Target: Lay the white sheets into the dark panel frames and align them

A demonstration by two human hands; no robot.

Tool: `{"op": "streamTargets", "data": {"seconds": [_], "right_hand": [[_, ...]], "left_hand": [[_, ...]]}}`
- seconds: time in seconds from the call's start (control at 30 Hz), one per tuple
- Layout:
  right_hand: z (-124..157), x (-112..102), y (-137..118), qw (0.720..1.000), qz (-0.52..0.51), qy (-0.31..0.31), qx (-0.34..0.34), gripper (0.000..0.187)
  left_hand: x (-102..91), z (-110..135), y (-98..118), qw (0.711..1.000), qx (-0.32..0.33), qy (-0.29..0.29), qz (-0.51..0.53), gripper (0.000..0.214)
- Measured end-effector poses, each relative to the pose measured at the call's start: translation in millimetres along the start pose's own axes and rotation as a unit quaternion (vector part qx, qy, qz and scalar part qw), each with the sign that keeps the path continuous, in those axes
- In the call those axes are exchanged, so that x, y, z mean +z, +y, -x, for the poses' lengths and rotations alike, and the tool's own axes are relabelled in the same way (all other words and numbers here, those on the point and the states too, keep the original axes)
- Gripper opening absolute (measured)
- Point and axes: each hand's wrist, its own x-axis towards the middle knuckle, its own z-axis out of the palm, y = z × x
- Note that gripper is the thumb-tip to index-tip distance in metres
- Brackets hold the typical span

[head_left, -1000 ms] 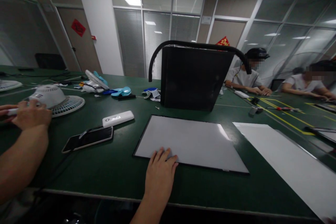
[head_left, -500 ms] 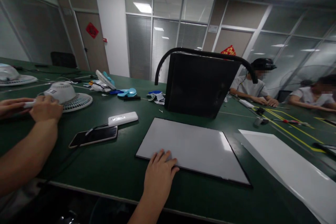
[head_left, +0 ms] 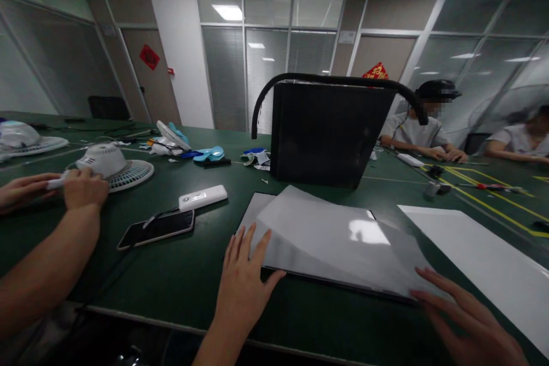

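Standing behind panel [head_left: 285, 256]: black box [head_left: 330, 134]

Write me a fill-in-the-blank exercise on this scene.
A sheet lies askew over the ____-edged panel.
The phone lies to the ____ of the left hand.
The right hand is at the sheet's ____ end.
The table is coloured ____.

Missing words: black; left; right; green.

White pillar [head_left: 180, 51], brown door [head_left: 158, 97] with red sign [head_left: 149, 57], 3 window blinds [head_left: 223, 68], dark chair [head_left: 108, 107], green table [head_left: 184, 274]
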Motion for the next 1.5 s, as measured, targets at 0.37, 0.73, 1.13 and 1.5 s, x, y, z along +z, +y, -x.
{"op": "streamTargets", "data": {"seconds": [0.37, 0.73, 1.13, 1.5], "right_hand": [[-7, 32, -21, 0.995, 0.088, 0.014, -0.041, 0.050], [-13, 19, -38, 0.993, 0.086, 0.036, -0.078, 0.036], [-15, 19, -41, 0.997, 0.048, 0.020, -0.056, 0.039], [-16, 20, -44, 0.999, 0.033, 0.013, -0.036, 0.042]], "left_hand": [[11.4, -1, -40, 0.987, -0.058, -0.148, -0.004, 0.087], [21.4, 4, -50, 0.994, -0.052, -0.091, 0.018, 0.076], [27.9, 5, -49, 0.996, -0.048, -0.053, -0.047, 0.072], [27.4, 6, -47, 0.994, -0.043, -0.050, -0.083, 0.072]]}}
